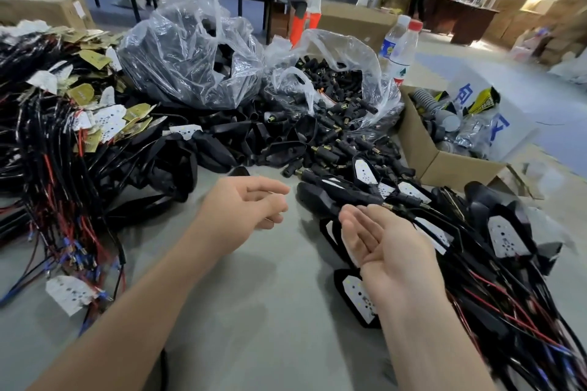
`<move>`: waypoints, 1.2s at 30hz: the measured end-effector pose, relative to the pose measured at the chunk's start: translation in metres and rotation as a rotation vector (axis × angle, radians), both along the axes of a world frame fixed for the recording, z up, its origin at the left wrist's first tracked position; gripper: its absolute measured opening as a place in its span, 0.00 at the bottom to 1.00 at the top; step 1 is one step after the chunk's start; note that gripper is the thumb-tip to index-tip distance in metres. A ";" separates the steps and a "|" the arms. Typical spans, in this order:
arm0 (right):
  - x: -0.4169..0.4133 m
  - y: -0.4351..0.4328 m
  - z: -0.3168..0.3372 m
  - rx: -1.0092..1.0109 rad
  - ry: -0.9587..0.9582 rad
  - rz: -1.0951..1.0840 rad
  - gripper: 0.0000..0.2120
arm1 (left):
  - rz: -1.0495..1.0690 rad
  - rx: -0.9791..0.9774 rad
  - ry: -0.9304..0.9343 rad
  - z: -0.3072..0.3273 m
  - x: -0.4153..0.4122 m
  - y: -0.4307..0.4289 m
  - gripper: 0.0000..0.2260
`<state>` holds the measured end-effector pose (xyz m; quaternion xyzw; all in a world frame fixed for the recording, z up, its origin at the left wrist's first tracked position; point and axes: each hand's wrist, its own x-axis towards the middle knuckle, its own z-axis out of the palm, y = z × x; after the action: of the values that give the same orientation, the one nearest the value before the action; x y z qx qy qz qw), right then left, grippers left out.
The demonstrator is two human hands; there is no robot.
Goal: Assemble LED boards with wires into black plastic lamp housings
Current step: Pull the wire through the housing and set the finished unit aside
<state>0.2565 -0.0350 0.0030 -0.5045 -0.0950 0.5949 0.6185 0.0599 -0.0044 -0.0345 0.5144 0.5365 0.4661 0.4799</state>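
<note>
Status: partly complete. A pile of finished units (508, 233), black housings with white LED boards seated and wires trailing, lies on the right side of the desk (254, 295). A large heap of loose LED boards with wires (108, 119) waits on the left. Empty black housings (222, 144) lie across the middle, and more fill the clear plastic bag (190, 51) behind them. Judged from these stocks, most of the work is still to be done.

The left hand (251, 200) hovers over the bare desk with its fingers loosely curled, gripping nothing. The right hand (381, 247) is turned palm up with its fingers relaxed and nearly straight. It holds nothing and sits just beside the nearest finished unit (contact with its wire cannot be confirmed). No part is currently in hand.
</note>
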 end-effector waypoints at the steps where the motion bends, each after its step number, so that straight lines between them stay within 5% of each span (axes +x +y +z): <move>1: 0.001 0.002 -0.002 -0.003 -0.066 0.030 0.06 | -0.031 0.012 0.010 0.000 0.003 -0.001 0.07; 6: -0.007 0.009 -0.004 0.104 -0.320 0.239 0.08 | -0.085 0.105 0.232 -0.009 0.013 -0.001 0.08; 11: -0.041 0.034 -0.003 0.217 -0.431 0.485 0.08 | 0.323 0.398 0.816 -0.020 -0.004 0.008 0.10; 14: -0.066 0.061 -0.016 0.206 -0.644 0.557 0.10 | 0.334 0.294 0.989 -0.020 -0.022 0.016 0.14; 20: -0.091 0.112 -0.032 0.300 -1.319 0.658 0.23 | 0.368 0.165 0.865 -0.022 -0.030 0.017 0.20; 25: -0.105 0.125 -0.049 0.186 -2.017 0.643 0.14 | 0.439 0.100 0.778 -0.022 -0.039 0.020 0.19; 32: -0.091 0.135 -0.037 0.115 -2.153 0.767 0.14 | 0.334 0.081 0.721 -0.022 -0.043 0.022 0.04; 36: -0.086 0.137 -0.020 0.193 -2.113 0.845 0.06 | 0.353 0.173 0.589 -0.014 -0.048 0.023 0.07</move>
<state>0.1701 0.1019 -0.0168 -0.6310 -0.7753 0.0239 0.0160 0.0116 0.0186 -0.0485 0.5649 0.6909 0.4173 0.1715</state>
